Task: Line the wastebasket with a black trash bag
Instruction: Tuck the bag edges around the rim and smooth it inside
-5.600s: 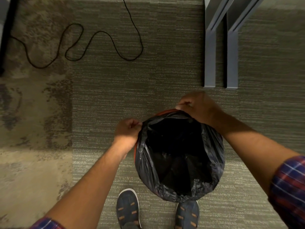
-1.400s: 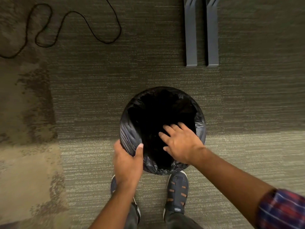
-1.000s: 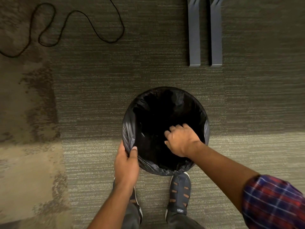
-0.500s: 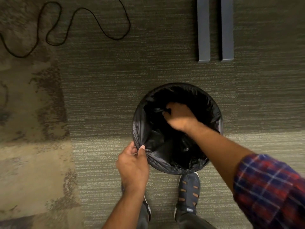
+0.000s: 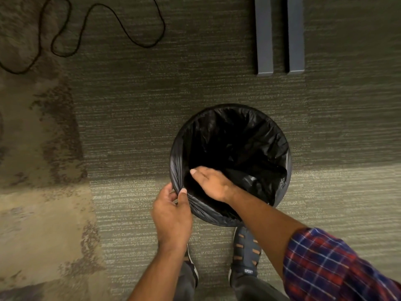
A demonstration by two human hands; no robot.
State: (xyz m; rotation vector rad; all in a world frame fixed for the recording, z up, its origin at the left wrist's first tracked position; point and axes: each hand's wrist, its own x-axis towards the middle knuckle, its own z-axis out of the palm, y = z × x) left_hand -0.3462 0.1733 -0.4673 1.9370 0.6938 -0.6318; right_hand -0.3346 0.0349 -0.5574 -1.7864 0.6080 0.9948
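A round wastebasket [image 5: 286, 190] stands on the carpet in front of my feet. A black trash bag [image 5: 249, 137] covers its inside and folds over the rim all around. My left hand [image 5: 172, 216] pinches the bag's folded edge at the near left of the rim. My right hand [image 5: 211, 181] reaches into the opening, fingers flat and extended against the bag's inner left wall, holding nothing. The basket's own wall shows only as a thin grey strip at the right.
Two grey metal furniture legs [image 5: 280, 35] lie on the carpet beyond the basket. A black cable [image 5: 104, 20] loops across the floor at the upper left. My two shoes [image 5: 244, 253] stand just behind the basket.
My right hand has drawn back from deep in the bag and now lies flat on the inner left side. My left hand keeps its pinch on the rim edge.
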